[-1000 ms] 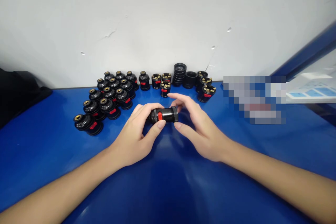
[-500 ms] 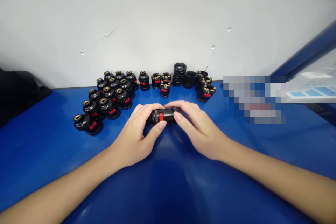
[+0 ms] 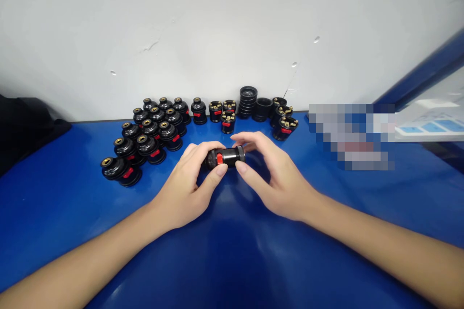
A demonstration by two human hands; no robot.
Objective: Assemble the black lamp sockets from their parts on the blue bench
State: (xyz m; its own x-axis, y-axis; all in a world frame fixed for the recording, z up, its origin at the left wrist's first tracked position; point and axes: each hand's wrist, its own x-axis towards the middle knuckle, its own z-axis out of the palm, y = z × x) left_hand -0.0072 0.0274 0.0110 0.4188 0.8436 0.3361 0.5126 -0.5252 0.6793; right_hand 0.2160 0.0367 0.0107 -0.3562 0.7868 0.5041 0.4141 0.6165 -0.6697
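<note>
A black lamp socket (image 3: 229, 156) with a red switch lies sideways between my hands, its domed end to the left and a ribbed ring at the right end. My left hand (image 3: 194, 178) is closed around the domed end, thumb just below the red switch. Around the ribbed end, my right hand (image 3: 277, 174) has its thumb and fingers spread, the thumb tip at the ring's lower edge and the fingers lifted behind it. Whether the thumb presses on the ring is hard to see.
Several domed lamp sockets (image 3: 152, 149) stand in rows at the left. Open socket bodies with brass contacts (image 3: 285, 129) stand at centre and right, beside stacked black threaded rings (image 3: 248, 103) by the grey wall (image 3: 217, 29). A blurred-out patch (image 3: 357, 137) lies right on the blue table (image 3: 232, 251).
My right hand has loosened and its fingers have lifted off the ring, uncovering the socket's ribbed end. The left hand keeps its grip, with the socket shifted very slightly left.
</note>
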